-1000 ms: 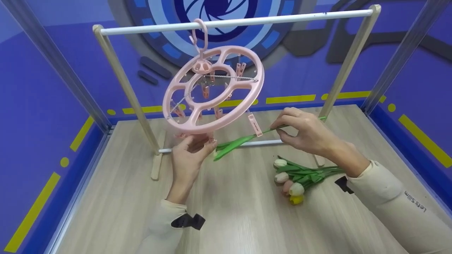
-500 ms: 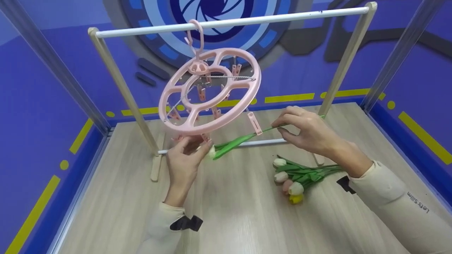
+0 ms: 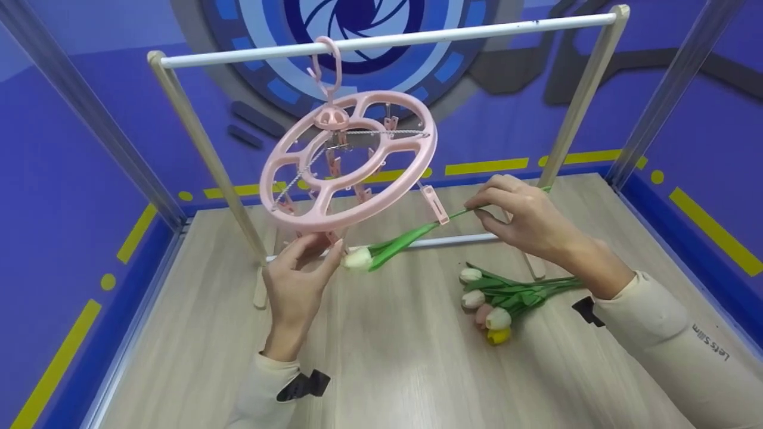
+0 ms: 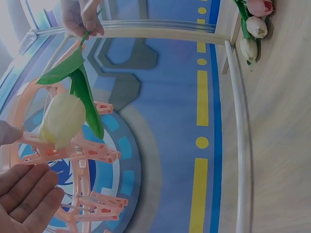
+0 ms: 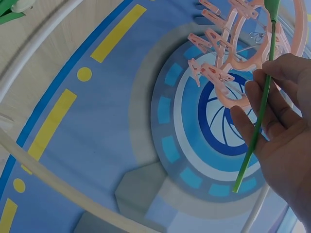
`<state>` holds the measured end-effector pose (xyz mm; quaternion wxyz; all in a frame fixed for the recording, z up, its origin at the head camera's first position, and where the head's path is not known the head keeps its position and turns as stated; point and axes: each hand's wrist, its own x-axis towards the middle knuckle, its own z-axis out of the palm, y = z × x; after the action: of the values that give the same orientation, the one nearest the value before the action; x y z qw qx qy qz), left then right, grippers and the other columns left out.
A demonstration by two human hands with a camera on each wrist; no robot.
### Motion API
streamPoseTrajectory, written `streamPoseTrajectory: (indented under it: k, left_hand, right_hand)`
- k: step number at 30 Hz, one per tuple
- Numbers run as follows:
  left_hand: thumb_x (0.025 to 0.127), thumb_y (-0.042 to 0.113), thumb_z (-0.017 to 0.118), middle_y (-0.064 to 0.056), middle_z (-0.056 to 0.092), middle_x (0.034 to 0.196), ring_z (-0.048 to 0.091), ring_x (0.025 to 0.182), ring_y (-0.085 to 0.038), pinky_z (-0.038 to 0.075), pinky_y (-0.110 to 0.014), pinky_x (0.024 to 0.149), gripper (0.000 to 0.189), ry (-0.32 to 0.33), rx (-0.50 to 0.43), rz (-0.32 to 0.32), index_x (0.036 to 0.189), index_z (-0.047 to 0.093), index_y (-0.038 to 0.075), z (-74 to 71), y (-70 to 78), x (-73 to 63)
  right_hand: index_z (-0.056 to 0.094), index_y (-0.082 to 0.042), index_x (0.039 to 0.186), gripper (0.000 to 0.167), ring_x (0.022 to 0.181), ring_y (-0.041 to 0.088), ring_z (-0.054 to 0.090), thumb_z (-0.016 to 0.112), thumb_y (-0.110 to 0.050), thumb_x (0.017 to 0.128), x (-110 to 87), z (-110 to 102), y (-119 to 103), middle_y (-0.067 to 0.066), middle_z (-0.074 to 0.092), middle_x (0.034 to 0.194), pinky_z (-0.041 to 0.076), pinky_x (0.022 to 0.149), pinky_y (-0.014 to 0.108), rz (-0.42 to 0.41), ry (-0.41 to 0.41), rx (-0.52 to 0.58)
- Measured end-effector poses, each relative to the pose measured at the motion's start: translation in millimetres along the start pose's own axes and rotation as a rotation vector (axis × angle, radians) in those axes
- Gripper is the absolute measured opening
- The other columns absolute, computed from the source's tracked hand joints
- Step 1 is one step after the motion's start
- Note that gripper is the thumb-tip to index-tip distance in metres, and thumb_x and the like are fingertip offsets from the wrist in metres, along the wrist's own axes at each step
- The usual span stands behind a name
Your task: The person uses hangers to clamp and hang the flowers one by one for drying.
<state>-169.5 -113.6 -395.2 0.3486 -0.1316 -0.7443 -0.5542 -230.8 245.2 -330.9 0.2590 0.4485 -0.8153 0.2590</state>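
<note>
A pink round clip hanger [image 3: 381,205] hangs tilted, its near-left side low. Under that side, my left hand [image 3: 296,286] pinches a pink clothespin [image 4: 30,158] between thumb and fingers. My right hand [image 3: 530,223] pinches the thin green stem [image 5: 265,97] of an artificial white tulip [image 3: 357,258] between thumb and fingertips. The tulip lies nearly level in the air, with its bloom beside my left fingertips. In the left wrist view the bloom overlaps the pinched clothespin. Another clothespin [image 3: 435,204] dangles from the right side of the ring, overlapping the stem in the head view.
The hanger's hook sits on the white top bar [image 3: 453,37] of a wooden-legged rack. Several tulips, white, pink and yellow, lie in a bunch [image 3: 498,304] on the wooden table [image 3: 393,369] at right. A lower white bar [image 3: 453,240] crosses behind the tulip. Blue panels surround the table.
My left hand has shifted left with the clothespin, and the hanger has swung slightly left. The white bloom, earlier mostly behind my left fingers, now shows fully. My right hand keeps the stem, moving slightly right.
</note>
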Motion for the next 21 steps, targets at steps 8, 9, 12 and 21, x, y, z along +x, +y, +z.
streamPoseTrajectory:
  k: [8, 9, 12, 21]
  left_hand:
    - [0.088, 0.006, 0.088, -0.006, 0.08, 0.1, 0.078, 0.086, -0.022, 0.064, -0.028, 0.081, 0.023, -0.009, -0.01, 0.029, 0.109, 0.08, 0.001, -6.3, 7.5, -1.9]
    - [0.087, 0.006, 0.088, -0.006, 0.08, 0.1, 0.078, 0.086, -0.022, 0.064, -0.028, 0.08, 0.024, -0.011, -0.018, 0.027, 0.109, 0.08, 0.0, -6.4, 8.3, -2.3]
    - [0.087, 0.003, 0.088, -0.008, 0.079, 0.099, 0.078, 0.085, -0.023, 0.065, -0.03, 0.078, 0.025, -0.015, -0.048, 0.02, 0.109, 0.079, -0.001, -6.3, 10.6, -2.5]
    - [0.085, -0.003, 0.086, -0.011, 0.079, 0.096, 0.078, 0.079, -0.024, 0.065, -0.03, 0.072, 0.025, -0.03, -0.098, 0.057, 0.109, 0.079, -0.004, -6.4, 15.7, -3.1]
  right_hand:
    - [0.077, -0.001, 0.105, 0.029, 0.095, 0.025, 0.066, 0.079, 0.017, 0.083, 0.2, -1, 3, 0.007, 0.071, 0.101, 0.049, 0.085, 0.018, -0.043, 0.028, -0.021]
    - [0.077, -0.001, 0.105, 0.029, 0.095, 0.025, 0.066, 0.079, 0.017, 0.083, -0.2, -1, 3, 0.007, 0.071, 0.101, 0.049, 0.086, 0.018, -0.044, 0.031, -0.026]
    - [0.077, -0.001, 0.105, 0.029, 0.096, 0.026, 0.066, 0.079, 0.017, 0.083, -1.3, -2, 5, 0.008, 0.071, 0.102, 0.049, 0.087, 0.018, -0.033, 0.03, -0.041]
    - [0.076, -0.002, 0.106, 0.031, 0.097, 0.027, 0.066, 0.079, 0.018, 0.082, -0.1, -2, 3, 0.007, 0.071, 0.102, 0.051, 0.088, 0.022, -0.049, 0.033, -0.079]
